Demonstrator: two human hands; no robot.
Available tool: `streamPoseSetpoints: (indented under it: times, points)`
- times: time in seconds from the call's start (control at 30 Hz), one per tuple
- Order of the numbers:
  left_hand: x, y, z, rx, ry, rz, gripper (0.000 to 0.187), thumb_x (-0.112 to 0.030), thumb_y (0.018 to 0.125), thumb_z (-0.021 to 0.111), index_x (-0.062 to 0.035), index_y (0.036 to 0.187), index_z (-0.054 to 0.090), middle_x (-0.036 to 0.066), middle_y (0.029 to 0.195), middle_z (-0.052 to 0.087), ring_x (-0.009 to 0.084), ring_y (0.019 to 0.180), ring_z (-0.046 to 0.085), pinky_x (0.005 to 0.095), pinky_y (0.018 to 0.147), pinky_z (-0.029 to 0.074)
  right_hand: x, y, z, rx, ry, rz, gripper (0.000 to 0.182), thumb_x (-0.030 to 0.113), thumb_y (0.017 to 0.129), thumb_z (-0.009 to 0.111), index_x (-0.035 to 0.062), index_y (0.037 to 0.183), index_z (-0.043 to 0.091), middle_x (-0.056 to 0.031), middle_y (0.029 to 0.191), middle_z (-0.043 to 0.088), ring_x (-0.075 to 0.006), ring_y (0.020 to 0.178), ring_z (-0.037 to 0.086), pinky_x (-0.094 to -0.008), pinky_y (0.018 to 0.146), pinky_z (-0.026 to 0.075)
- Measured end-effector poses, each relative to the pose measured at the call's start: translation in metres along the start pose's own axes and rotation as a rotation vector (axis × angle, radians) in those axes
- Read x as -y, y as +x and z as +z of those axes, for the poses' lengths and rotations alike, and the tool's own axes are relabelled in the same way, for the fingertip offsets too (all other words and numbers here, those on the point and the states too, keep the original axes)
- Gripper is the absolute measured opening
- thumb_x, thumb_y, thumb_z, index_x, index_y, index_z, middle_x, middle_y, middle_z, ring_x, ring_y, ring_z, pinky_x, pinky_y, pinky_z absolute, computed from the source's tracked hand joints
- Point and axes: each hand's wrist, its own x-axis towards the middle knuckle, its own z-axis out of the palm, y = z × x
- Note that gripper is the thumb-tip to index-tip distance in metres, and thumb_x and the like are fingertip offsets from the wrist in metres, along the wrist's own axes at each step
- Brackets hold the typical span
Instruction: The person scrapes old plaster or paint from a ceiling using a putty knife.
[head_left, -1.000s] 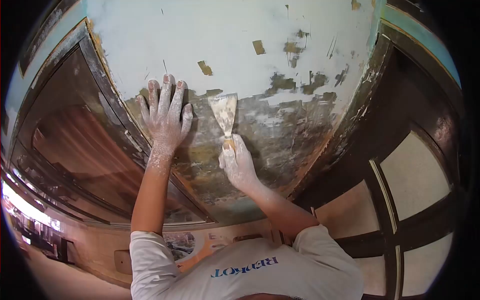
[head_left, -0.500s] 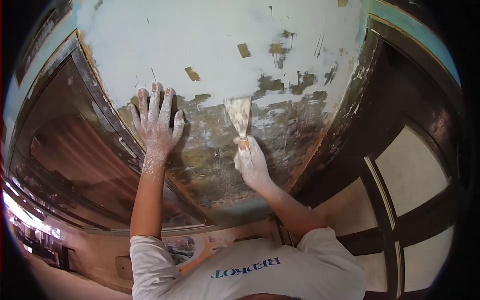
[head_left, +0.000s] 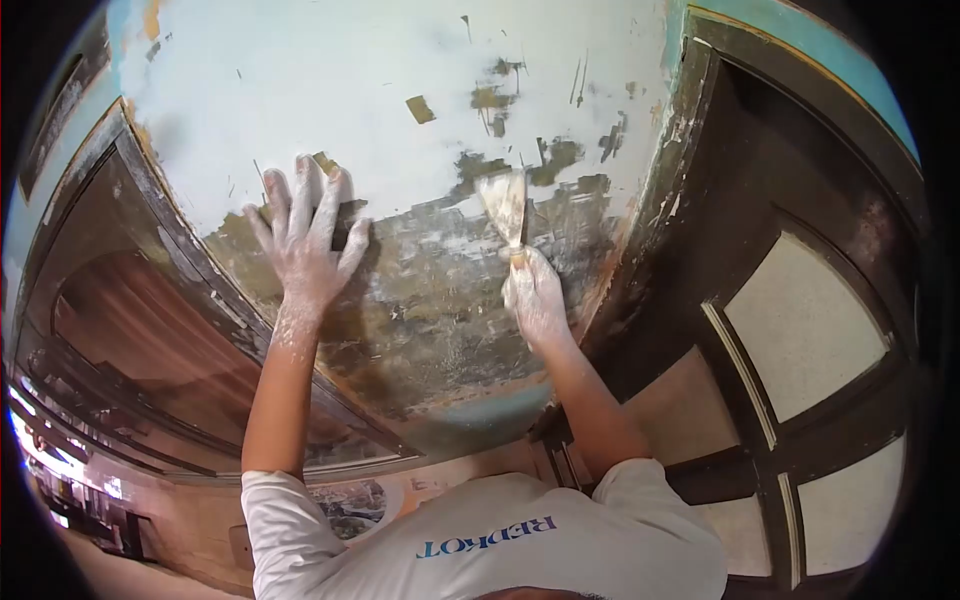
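Observation:
Dusted with white powder, my left hand (head_left: 310, 245) is spread against the wall (head_left: 270, 100), its fingertips over the white layer and its palm over the darker area. My right hand (head_left: 536, 292) grips a scraper (head_left: 505, 205) by its short handle. The scraper's wide, powder-coated blade points up, its edge right at the border between white layer and exposed dark surface (head_left: 450, 290). Scattered dark patches (head_left: 421, 109) show through the white above and beside the blade.
A dark-framed door with a reddish panel (head_left: 150, 320) stands left of the wall. To the right is a dark wooden door (head_left: 680, 390) with pale panels (head_left: 810, 325). Both frames have chipped, whitened edges. Bluish paint (head_left: 480, 420) shows low on the wall.
The right hand and scraper have shifted right and slightly up along the border. The left hand stays spread on the wall, and the whole view has shifted a little.

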Motion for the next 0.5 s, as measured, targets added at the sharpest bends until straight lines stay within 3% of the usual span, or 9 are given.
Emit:
streamPoseSetpoints:
  times: [0.07,0.13,0.17,0.27,0.33,0.5]
  points:
    - [-0.021,0.019,-0.007,0.061,-0.003,-0.001,0.058,-0.043,0.083,0.064,-0.0206,0.136,0.052,0.012,0.152,0.032,0.0384,0.143,0.016,0.0649,0.109,0.006,0.034,0.011,0.005,0.006,-0.073,-0.165,0.024,0.026,0.102,0.044,0.0033,0.104,0.052,0.0025,0.066,0.045,-0.0060,0.053,0.043,-0.0229,0.049,0.036]
    - [-0.039,0.037,-0.007,0.167,-0.005,0.035,0.057,-0.043,0.083,0.063,-0.0229,0.135,0.052,0.010,0.152,0.033,0.0371,0.144,0.016,0.0659,0.109,0.006,0.055,0.014,0.006,-0.012,-0.057,-0.066,0.026,0.026,0.102,0.044,0.0025,0.103,0.053,0.0022,0.063,0.043,-0.0064,0.051,0.042,-0.0232,0.048,0.036]
    - [-0.045,0.044,-0.002,0.126,-0.030,0.067,0.058,-0.044,0.082,0.064,-0.0242,0.135,0.053,0.009,0.152,0.033,0.0360,0.144,0.016,0.0672,0.108,0.007,0.049,0.010,0.003,-0.023,-0.046,-0.051,0.026,0.027,0.102,0.044,0.0022,0.104,0.053,0.0023,0.062,0.043,-0.0066,0.051,0.042,-0.0234,0.048,0.036]
    - [-0.059,0.051,0.009,0.046,-0.022,0.084,0.059,-0.046,0.080,0.065,-0.0248,0.134,0.054,0.009,0.150,0.035,0.0359,0.143,0.020,0.0656,0.109,0.010,-0.013,-0.013,-0.027,-0.033,-0.081,0.008,0.030,0.029,0.102,0.044,0.0025,0.110,0.054,0.0022,0.063,0.045,-0.0065,0.051,0.043,-0.0232,0.049,0.036]
    - [-0.062,0.050,0.011,0.061,-0.017,0.064,0.059,-0.045,0.080,0.065,-0.0250,0.134,0.054,0.009,0.150,0.036,0.0362,0.142,0.021,0.0648,0.109,0.010,-0.019,-0.018,-0.031,-0.051,-0.122,-0.002,0.030,0.029,0.101,0.044,0.0020,0.110,0.055,0.0020,0.063,0.045,-0.0064,0.053,0.044,-0.0230,0.050,0.037]
    - [-0.065,0.047,0.010,0.090,0.028,0.058,0.058,-0.046,0.080,0.065,-0.0261,0.134,0.054,0.010,0.150,0.036,0.0364,0.141,0.025,0.0645,0.108,0.016,0.037,0.003,-0.026,-0.018,-0.108,-0.090,0.029,0.027,0.101,0.044,0.0015,0.110,0.055,0.0027,0.068,0.046,-0.0064,0.055,0.044,-0.0237,0.051,0.038]
